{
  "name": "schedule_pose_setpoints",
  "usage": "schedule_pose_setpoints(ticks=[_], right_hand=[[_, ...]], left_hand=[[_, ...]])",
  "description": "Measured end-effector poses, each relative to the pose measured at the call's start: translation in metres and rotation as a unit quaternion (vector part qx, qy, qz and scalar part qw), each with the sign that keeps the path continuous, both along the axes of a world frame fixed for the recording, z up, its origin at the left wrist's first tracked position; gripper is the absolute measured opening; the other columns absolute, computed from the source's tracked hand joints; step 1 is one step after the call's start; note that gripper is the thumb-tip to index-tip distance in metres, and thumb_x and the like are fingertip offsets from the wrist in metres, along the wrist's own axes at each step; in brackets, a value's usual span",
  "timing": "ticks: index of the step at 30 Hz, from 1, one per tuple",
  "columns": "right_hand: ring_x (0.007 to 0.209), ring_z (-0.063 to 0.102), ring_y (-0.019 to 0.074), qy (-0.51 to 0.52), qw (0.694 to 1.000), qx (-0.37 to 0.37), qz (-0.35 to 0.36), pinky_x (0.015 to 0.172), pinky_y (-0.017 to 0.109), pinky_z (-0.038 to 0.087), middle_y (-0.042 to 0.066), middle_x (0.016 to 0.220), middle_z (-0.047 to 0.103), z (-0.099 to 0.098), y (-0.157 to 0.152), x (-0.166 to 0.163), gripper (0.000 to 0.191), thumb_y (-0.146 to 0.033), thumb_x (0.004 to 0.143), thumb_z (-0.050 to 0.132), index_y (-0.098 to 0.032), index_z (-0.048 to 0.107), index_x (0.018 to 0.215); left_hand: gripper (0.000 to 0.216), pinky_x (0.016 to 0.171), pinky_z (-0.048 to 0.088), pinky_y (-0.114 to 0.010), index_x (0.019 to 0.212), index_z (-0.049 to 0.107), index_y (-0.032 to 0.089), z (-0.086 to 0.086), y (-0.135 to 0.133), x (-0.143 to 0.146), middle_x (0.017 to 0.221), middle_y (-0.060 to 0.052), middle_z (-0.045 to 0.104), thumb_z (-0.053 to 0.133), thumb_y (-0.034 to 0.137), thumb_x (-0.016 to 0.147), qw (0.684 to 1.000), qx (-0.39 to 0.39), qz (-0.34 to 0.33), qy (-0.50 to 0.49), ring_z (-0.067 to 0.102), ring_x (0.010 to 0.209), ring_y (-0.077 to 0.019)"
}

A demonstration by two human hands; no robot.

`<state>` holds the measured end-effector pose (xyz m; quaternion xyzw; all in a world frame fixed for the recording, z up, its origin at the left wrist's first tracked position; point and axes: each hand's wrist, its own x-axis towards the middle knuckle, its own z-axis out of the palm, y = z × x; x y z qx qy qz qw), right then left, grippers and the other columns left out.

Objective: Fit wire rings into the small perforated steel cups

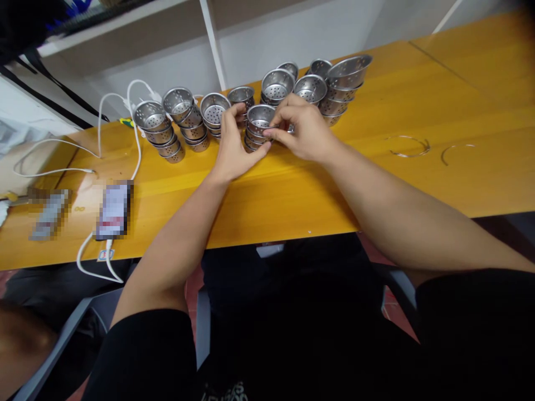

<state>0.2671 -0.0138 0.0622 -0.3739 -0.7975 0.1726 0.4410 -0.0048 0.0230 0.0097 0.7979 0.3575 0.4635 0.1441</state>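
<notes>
A short stack of small perforated steel strainer cups (259,120) stands on the yellow wooden table (292,189) between my hands. My left hand (234,146) wraps its fingers round the left side and base of that stack. My right hand (301,129) pinches the rim of the top cup from the right. Several more stacks of the same cups (184,120) line the table's far edge, left and right of my hands; the right-hand stack (340,89) leans.
Two thin wire rings (410,146) lie on the table to the right. A phone (113,210) on a white charging cable (136,133) and another blurred device (50,213) lie at the left. A white shelf frame (213,39) rises behind the table.
</notes>
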Motion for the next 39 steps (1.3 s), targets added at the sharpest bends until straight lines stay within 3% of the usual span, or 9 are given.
schedule_pose_setpoints(ticks=[2, 5, 8, 18, 24, 31, 33, 36, 39], right_hand=[[0.118, 0.081, 0.0470, 0.021, 1.000, 0.008, 0.009, 0.110, 0.067, 0.076, 0.014, 0.120, 0.086, -0.003, 0.003, 0.002, 0.062, -0.098, 0.102, 0.098, -0.038, 0.089, 0.110], [0.109, 0.081, 0.0449, 0.029, 0.999, 0.003, 0.029, 0.104, 0.066, 0.076, 0.012, 0.107, 0.085, -0.002, 0.005, 0.004, 0.063, -0.099, 0.098, 0.101, -0.037, 0.089, 0.103], [0.104, 0.081, 0.0433, 0.037, 0.998, -0.015, 0.042, 0.099, 0.064, 0.075, 0.010, 0.103, 0.085, 0.002, 0.005, 0.006, 0.060, -0.095, 0.096, 0.106, -0.037, 0.089, 0.098], [0.088, 0.073, 0.0341, 0.066, 0.993, -0.051, 0.079, 0.078, 0.055, 0.066, 0.004, 0.094, 0.086, 0.008, 0.006, 0.015, 0.060, -0.094, 0.089, 0.111, -0.038, 0.090, 0.094], [0.086, 0.067, 0.0294, 0.082, 0.993, -0.052, 0.064, 0.083, 0.051, 0.052, 0.005, 0.096, 0.086, 0.023, 0.003, 0.021, 0.075, -0.108, 0.081, 0.108, -0.036, 0.090, 0.088], [0.103, 0.067, 0.0370, 0.105, 0.994, -0.031, -0.027, 0.106, 0.060, 0.060, 0.010, 0.103, 0.084, 0.033, -0.011, 0.014, 0.079, -0.117, 0.082, 0.097, -0.040, 0.080, 0.082], [0.106, 0.069, 0.0385, 0.117, 0.992, -0.014, -0.038, 0.108, 0.062, 0.061, 0.011, 0.102, 0.084, 0.034, -0.013, 0.014, 0.076, -0.114, 0.087, 0.097, -0.040, 0.078, 0.082], [0.105, 0.070, 0.0390, 0.139, 0.989, 0.021, -0.054, 0.103, 0.062, 0.060, 0.012, 0.103, 0.084, 0.033, -0.012, 0.017, 0.071, -0.107, 0.094, 0.097, -0.040, 0.079, 0.083], [0.100, 0.068, 0.0382, 0.144, 0.985, 0.045, -0.078, 0.100, 0.062, 0.061, 0.011, 0.102, 0.083, 0.029, -0.006, 0.021, 0.067, -0.104, 0.099, 0.096, -0.041, 0.079, 0.084]], left_hand=[[0.117, 0.148, 0.061, -0.066, 0.188, 0.036, 0.036, -0.011, 0.010, -0.001, 0.189, -0.019, 0.061, 0.097, 0.090, 0.104, 0.999, -0.017, -0.032, 0.026, 0.068, 0.178, -0.0424], [0.114, 0.142, 0.068, -0.066, 0.186, 0.044, 0.035, -0.025, 0.026, -0.003, 0.182, -0.019, 0.070, 0.096, 0.092, 0.102, 0.997, -0.049, -0.054, 0.031, 0.079, 0.167, -0.0432], [0.119, 0.143, 0.067, -0.066, 0.188, 0.047, 0.033, -0.031, 0.037, -0.004, 0.179, -0.020, 0.071, 0.097, 0.094, 0.100, 0.996, -0.046, -0.061, 0.041, 0.079, 0.168, -0.0454], [0.115, 0.137, 0.073, -0.068, 0.175, 0.059, 0.030, -0.021, 0.028, 0.000, 0.178, -0.019, 0.073, 0.108, 0.091, 0.090, 0.991, -0.084, -0.105, -0.008, 0.078, 0.168, -0.0464], [0.121, 0.142, 0.069, -0.070, 0.176, 0.058, 0.028, -0.018, 0.022, -0.002, 0.177, -0.021, 0.073, 0.104, 0.099, 0.090, 0.986, -0.106, -0.127, 0.016, 0.077, 0.173, -0.0467], [0.119, 0.154, 0.056, -0.072, 0.183, 0.058, 0.032, -0.002, 0.012, -0.012, 0.184, -0.021, 0.068, 0.111, 0.087, 0.091, 0.996, -0.031, -0.033, 0.082, 0.067, 0.178, -0.0495], [0.111, 0.151, 0.058, -0.070, 0.182, 0.058, 0.033, 0.007, 0.007, -0.012, 0.181, -0.020, 0.067, 0.109, 0.082, 0.097, 0.997, 0.003, -0.010, 0.077, 0.067, 0.175, -0.0482], [0.072, 0.141, 0.064, -0.069, 0.167, 0.069, 0.031, 0.023, -0.010, -0.004, 0.165, -0.016, 0.070, 0.095, 0.070, 0.113, 0.997, 0.042, -0.004, 0.072, 0.075, 0.162, -0.0437], [0.031, 0.125, 0.073, -0.063, 0.145, 0.080, 0.029, 0.035, -0.037, 0.009, 0.143, -0.010, 0.077, 0.082, 0.050, 0.123, 0.992, 0.011, -0.065, 0.103, 0.086, 0.139, -0.0347]])
